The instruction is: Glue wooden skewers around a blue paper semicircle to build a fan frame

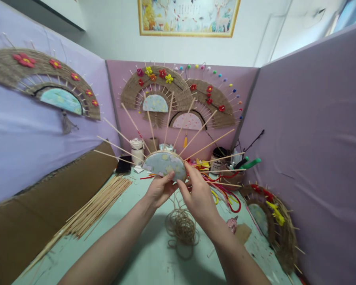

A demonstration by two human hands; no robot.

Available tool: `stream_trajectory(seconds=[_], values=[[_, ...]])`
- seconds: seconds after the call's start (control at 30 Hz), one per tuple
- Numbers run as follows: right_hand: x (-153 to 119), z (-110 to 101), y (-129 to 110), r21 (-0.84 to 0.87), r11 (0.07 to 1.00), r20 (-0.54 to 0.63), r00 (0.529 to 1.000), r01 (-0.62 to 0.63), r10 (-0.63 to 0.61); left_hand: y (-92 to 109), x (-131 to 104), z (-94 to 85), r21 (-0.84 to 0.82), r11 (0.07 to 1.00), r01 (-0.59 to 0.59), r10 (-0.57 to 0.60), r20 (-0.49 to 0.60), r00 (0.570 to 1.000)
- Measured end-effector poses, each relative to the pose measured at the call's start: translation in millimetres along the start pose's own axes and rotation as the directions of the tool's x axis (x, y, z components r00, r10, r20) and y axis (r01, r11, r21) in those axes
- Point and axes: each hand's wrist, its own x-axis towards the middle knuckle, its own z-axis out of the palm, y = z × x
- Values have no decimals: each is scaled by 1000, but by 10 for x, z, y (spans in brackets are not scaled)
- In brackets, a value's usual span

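Note:
A half-round piece covered in pale floral cloth (163, 163) is held up over the table, with several thin wooden sticks fanning out from its curved edge. My left hand (161, 189) grips its lower edge, thumb on the front of the cloth. At the right end of the piece, my right hand (197, 190) has its fingers closed around the edge. A strand of twine hangs below the hands toward a loose tangle of twine (182, 227) on the pale green table (148, 253).
Left: a bundle of sticks (99, 206) and brown cardboard (41, 221). Behind the hands: a white jar (137, 150). Right: coloured pipe cleaners (235, 204), a pot with green-handled tools (252, 163), a pink glue-gun-like object (231, 224), and a decorated fan (284, 233).

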Motion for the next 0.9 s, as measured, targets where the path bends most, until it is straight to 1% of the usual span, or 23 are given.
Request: stream_trajectory(seconds=[0.13, 0.23, 0.4, 0.53, 0.67, 0.73, 0.8, 0.9], values=[[-1, -34, -10, -176, 982, -64, 995, 66, -79, 1, 37, -60, -47, 999, -22, 23, 25, 999], [-12, -29, -14, -226, 968, -125, 982, 108, -139, 7, 36, -61, -58, 998, -37, 41, 54, 998], [2, -34, 1, -182, 971, -192, 963, 154, -189, -5, 17, -77, -36, 999, -19, 23, 111, 994], [12, -41, 7, -144, 978, -202, 963, 153, -181, -25, 10, -96, -15, 1000, -19, 20, 114, 993], [10, -40, 15, -118, 981, -237, 955, 152, -177, -19, 2, -67, -10, 999, -32, 34, 169, 985], [13, -48, 14, -101, 983, -252, 952, 153, -175, -2, 3, -49, -30, 998, -54, 58, 163, 985], [22, -66, 12, -72, 987, -245, 957, 142, -155, 24, 12, -45, -56, 996, -73, 80, 136, 988], [52, -107, 23, 4, 996, -205, 975, 87, -85, 72, 33, -67, -77, 993, -85, 93, 106, 990]])
